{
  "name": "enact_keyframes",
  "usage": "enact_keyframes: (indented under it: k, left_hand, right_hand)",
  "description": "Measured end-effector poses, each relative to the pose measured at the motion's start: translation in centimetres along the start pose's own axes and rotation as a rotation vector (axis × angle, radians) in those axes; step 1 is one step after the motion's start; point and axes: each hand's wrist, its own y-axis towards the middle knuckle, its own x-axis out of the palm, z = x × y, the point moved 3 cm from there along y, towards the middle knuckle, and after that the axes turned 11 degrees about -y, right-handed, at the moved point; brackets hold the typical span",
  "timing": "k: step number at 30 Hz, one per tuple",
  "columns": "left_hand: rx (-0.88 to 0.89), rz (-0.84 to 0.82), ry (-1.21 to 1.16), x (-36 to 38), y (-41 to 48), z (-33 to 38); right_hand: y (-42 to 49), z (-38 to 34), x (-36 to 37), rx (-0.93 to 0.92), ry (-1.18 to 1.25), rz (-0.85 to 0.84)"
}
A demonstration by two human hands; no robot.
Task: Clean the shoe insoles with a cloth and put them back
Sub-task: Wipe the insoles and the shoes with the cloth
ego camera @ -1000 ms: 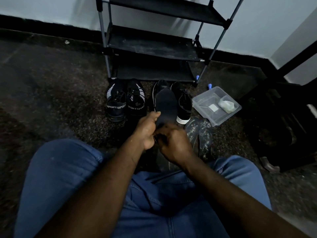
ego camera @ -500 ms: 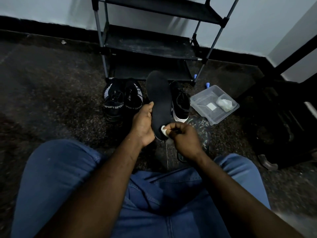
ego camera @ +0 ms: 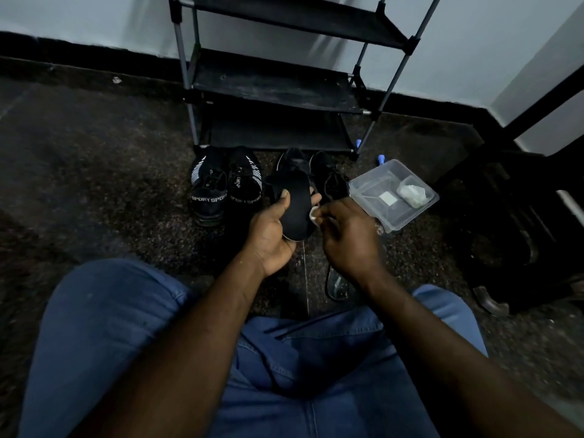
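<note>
My left hand point(ego camera: 271, 235) grips a black insole point(ego camera: 295, 207) from below, thumb on its left edge and fingertips showing past its right edge. My right hand point(ego camera: 346, 235) pinches a small white cloth point(ego camera: 314, 214) against the insole's right side. Behind the insole stands a pair of plain black shoes point(ego camera: 328, 181). A second black pair marked SPORT point(ego camera: 226, 191) stands to their left. On the floor under my right wrist lies a glossy dark insole-shaped piece point(ego camera: 336, 284), mostly hidden.
A clear plastic tub point(ego camera: 366, 191) with white wads inside sits right of the shoes. A black shoe rack point(ego camera: 278, 86) stands against the wall behind. Dark furniture point(ego camera: 518, 235) fills the right side. My jeans-clad knees point(ego camera: 104, 327) frame the bottom.
The insole, raised upright half a second ago, now lies lower and foreshortened in my left hand. The white cloth has moved from the heel end up along the insole's right side.
</note>
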Motion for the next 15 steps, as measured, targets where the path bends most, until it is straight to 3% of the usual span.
enact_keyframes:
  k: [6, 10, 15]
  left_hand:
    - [0.001, -0.005, -0.006, 0.5, -0.4, 0.2]
    - [-0.01, -0.018, -0.058, 0.7, -0.5, -0.2]
    - [0.01, -0.02, -0.174, 0.5, 0.0, 0.1]
  right_hand:
    - [-1.0, -1.0, -0.6, -0.067, -0.015, 0.169]
    - [-1.2, -1.3, 0.9, -0.102, -0.145, 0.044]
    - [-2.7, -2.7, 1.5, -0.007, -0.029, -0.021]
